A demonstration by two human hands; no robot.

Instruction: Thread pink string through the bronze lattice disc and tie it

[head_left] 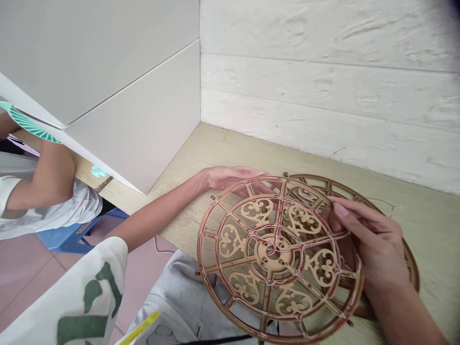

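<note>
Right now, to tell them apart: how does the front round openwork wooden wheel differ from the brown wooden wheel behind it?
The front wheel shows nearly whole, while the rear wheel shows only along its top and right rim. The front wheel displays scrollwork and a central hub; the rear wheel's centre is hidden. The front wheel sits nearer the camera, overlapping the rear wheel. Both are round, spoked frames of tan wood.

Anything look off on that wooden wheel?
One thing: a thin loose strand sticks out past the rim of the second wooden wheel, at right. The fretwork wooden wheel between the left hand and right hand has red-and-white cord following its rim and spokes, so the stray strand stands out.
</note>
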